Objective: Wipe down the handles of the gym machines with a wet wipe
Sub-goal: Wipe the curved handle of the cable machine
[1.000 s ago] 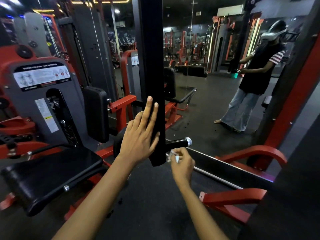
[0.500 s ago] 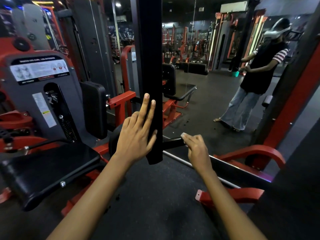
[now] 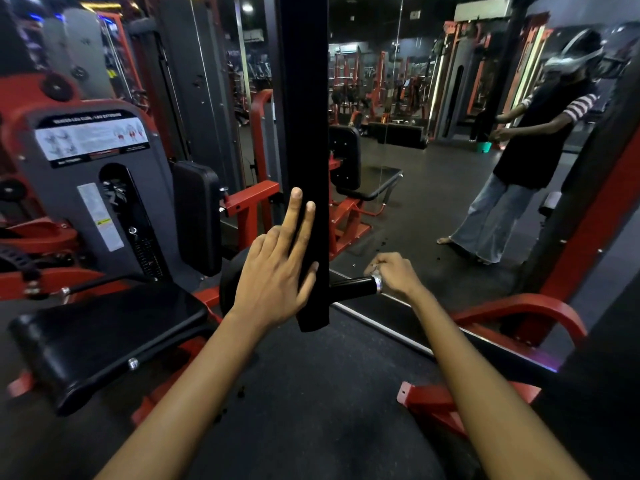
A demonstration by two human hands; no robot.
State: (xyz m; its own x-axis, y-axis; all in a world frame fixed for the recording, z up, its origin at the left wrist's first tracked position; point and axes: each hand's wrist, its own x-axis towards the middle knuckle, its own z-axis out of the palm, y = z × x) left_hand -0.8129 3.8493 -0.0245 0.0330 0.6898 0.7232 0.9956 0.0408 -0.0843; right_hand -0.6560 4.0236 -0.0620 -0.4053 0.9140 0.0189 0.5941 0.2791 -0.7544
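Observation:
A short black handle [image 3: 351, 287] with a chrome end cap sticks out to the right from behind a hanging black upright pad [image 3: 308, 168]. My left hand [image 3: 277, 271] lies flat against the lower part of that pad, fingers straight and pointing up. My right hand [image 3: 394, 275] is at the handle's chrome tip, its fingers curled around a small wet wipe [image 3: 374, 270]. Only a pale scrap of the wipe shows between the fingers.
A red and grey leg machine [image 3: 93, 188] with a black seat [image 3: 104, 337] stands on the left. Red frame bars [image 3: 519, 306] lie low on the right. A wall mirror [image 3: 433, 150] ahead reflects a standing person [image 3: 526, 161] and more machines. The floor is dark rubber.
My right hand, which covered the handle's grip half a second ago, has slid outward to the right and now sits at the chrome tip. My left hand has stayed flat on the pad.

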